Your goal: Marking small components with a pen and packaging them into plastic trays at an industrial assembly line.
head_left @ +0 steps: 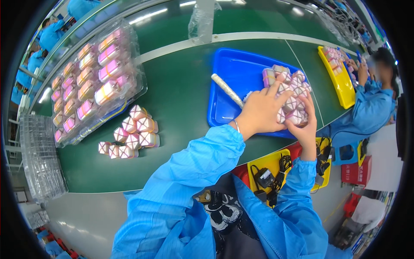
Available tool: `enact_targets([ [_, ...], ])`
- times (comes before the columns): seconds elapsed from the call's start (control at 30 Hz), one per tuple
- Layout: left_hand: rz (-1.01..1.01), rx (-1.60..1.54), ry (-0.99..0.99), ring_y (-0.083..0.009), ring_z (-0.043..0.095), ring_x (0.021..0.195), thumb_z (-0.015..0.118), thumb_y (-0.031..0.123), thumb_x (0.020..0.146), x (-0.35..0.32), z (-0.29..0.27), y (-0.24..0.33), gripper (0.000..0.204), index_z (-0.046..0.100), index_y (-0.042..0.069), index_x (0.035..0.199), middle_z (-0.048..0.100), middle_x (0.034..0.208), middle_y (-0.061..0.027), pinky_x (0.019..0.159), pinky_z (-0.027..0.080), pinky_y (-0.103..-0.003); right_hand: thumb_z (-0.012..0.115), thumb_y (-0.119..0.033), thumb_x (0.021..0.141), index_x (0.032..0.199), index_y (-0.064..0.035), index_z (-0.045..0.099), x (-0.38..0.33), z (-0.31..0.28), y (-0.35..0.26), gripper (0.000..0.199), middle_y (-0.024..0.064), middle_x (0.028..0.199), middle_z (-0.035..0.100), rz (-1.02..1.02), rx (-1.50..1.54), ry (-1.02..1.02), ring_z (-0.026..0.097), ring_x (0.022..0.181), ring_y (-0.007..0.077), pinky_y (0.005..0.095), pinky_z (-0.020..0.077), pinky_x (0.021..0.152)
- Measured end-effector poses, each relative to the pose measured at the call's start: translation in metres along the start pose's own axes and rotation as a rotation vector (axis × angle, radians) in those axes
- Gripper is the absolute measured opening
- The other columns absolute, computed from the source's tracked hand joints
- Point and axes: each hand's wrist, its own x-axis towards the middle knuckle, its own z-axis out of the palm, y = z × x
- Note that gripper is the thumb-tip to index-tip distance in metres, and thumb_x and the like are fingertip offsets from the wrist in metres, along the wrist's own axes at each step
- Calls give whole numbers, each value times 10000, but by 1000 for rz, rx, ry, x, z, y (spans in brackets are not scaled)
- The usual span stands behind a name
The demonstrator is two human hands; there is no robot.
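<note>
Resting in the right half of a blue tray [228, 75], a cluster of small pink-and-white boxes [290, 88] sits packed side by side, with both of the person's hands on it. The left hand [261, 111] lies palm-down over the near-left side of the cluster, fingers spread and touching the box tops; it closes around no single box. The right hand [307, 125] presses against the near-right edge of the cluster, fingers curved against the outer boxes. A white cylindrical roll [227, 90] lies diagonally in the tray, just left of the left hand.

The tray stands on a green work surface [185, 86]. Well to the left on that surface, a loose group of the same pink-and-white boxes [131, 133] lies in short rows. Beyond that group, a clear plastic blister tray [92, 80] holds rows of pink and yellow boxes. A stack of empty clear trays [41, 157] stands at the far left edge.

At upper right, a co-worker in a blue coat [371, 105] handles boxes in a yellow tray [340, 88].
</note>
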Motion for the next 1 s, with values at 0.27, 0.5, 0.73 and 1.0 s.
enact_targets([
  [0.27,-36,15,104,-366,623,1039,826,358,619,-10,-52,11,781,526,217,1327,462,1378,-209,765,548,-425,787,-148,597,1224,-64,622,15,18,-48,654,254,1534,334,-142,54,5,410,1387,343,438,365,1107],
  [0.5,-286,173,192,-384,610,1093,842,262,582,-86,-151,27,812,538,192,1331,442,1411,-223,855,542,-431,826,-167,576,1217,-90,633,27,84,-121,674,269,1545,314,-349,185,-257,315,1442,399,475,284,1146],
  [0.73,-463,281,207,-417,635,1051,834,233,582,-154,-193,-22,814,529,200,1336,463,1402,-245,843,546,-437,844,-184,635,1232,-107,616,24,182,-150,643,283,1559,254,-316,248,-486,333,1426,418,449,375,1089],
  [1.0,-418,574,50,-367,566,1165,792,483,622,-171,-190,-57,912,457,175,1413,508,1346,-219,1102,299,-555,848,-279,677,1402,-144,481,18,216,-133,823,292,1528,277,-318,71,-559,274,1414,480,498,325,1126],
])
